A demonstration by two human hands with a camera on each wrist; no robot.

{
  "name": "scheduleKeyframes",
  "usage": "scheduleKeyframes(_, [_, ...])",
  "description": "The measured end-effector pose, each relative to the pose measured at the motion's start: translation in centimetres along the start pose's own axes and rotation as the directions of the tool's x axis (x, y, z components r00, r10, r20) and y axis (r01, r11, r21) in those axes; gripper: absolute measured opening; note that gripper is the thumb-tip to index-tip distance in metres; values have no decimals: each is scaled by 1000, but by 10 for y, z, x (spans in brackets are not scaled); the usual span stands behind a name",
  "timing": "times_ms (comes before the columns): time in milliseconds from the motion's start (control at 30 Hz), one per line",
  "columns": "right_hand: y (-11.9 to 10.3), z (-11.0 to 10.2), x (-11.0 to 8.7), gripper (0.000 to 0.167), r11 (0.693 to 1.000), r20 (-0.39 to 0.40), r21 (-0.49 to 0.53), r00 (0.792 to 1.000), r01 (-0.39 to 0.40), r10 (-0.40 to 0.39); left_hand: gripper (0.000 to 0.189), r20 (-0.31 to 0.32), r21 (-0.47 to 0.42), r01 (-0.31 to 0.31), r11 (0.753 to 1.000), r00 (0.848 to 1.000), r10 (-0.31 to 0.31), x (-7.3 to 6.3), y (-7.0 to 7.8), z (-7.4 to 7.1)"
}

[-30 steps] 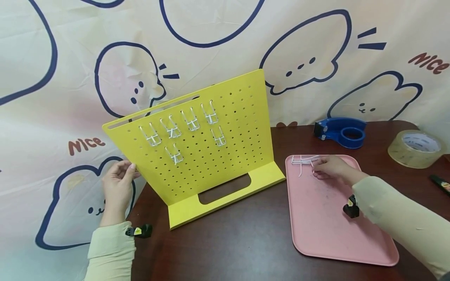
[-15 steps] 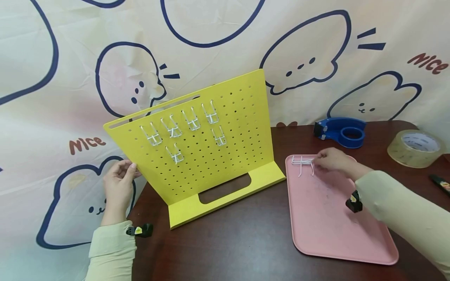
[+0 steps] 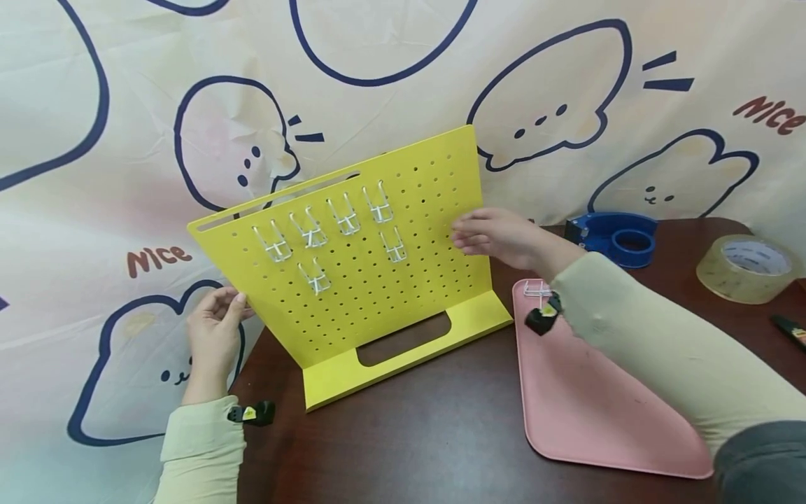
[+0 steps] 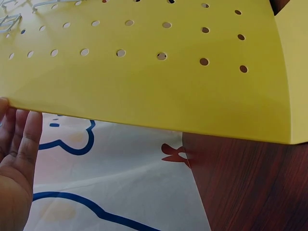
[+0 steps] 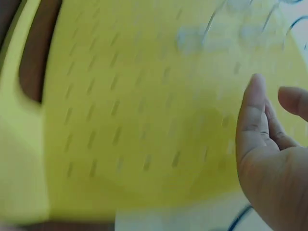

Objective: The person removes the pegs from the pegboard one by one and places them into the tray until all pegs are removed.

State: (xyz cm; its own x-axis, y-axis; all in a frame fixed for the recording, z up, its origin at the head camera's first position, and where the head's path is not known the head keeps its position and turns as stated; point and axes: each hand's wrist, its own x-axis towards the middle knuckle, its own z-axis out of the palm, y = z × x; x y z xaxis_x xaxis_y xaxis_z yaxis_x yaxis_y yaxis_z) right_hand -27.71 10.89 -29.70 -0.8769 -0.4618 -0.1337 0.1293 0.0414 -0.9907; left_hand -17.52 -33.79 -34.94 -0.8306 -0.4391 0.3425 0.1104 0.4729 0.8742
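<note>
A yellow pegboard [image 3: 352, 301] stands tilted back on its base, with several white wire hooks [image 3: 347, 222] fitted in its upper holes. My left hand [image 3: 214, 336] holds the board's left edge; in the left wrist view, the fingers [image 4: 30, 137] lie behind the edge, with a thumb tip in front. In front of the board's right side is my right hand [image 3: 497, 236], blurred in the head view. The right wrist view shows its fingers together and the thumb apart from the nearest finger; I cannot tell whether a hook is hidden between them. White wire [image 3: 535, 289] lies in the pink tray [image 3: 604, 427].
The tray sits right of the board on the dark wooden table [image 3: 428, 448]. Behind it stands a blue tape dispenser [image 3: 632, 240], with a roll of clear tape [image 3: 749, 269] to its right. A printed cloth [image 3: 390, 42] hangs close behind the board.
My right hand has moved from the hooks in the tray up and left to the board's right side. The left hand stays on the board's left edge.
</note>
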Motion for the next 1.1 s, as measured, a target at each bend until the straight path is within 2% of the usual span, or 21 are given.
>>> scheduleKeyframes(167, [-22, 44, 15, 36, 978, 30, 210, 1000, -1, -5, 15, 3, -15, 14, 1000, 1000, -14, -1, 0, -1])
scheduleKeyframes(367, [-32, 73, 30, 24, 932, 5, 362, 1000, -9, 8, 17, 3, -5, 26, 1000, 1000, -26, -1, -1, -2])
scheduleKeyframes(600, [-35, 88, 36, 24, 914, 25, 405, 999, -28, 20, 15, 8, -24, -17, 1000, 1000, 18, 0, -2, -1])
scheduleKeyframes(800, [-33, 96, 40, 19, 898, 22, 438, 999, -30, 23, 12, 4, -43, 3, 999, 1000, -3, 0, -2, 0])
scheduleKeyframes(900, [-34, 100, 43, 21, 874, 30, 484, 999, -39, 28, 12, 1, -31, 13, 999, 1000, -13, 0, 0, -1])
scheduleKeyframes(1033, [-34, 103, 43, 20, 820, 39, 570, 998, -59, 45, 13, -2, -23, 17, 1000, 1000, -17, -1, 1, -1])
scheduleKeyframes(1100, [-33, 103, 41, 18, 809, 49, 585, 998, -65, 45, 12, 1, -21, 16, 1000, 1000, -16, -1, 1, -1])
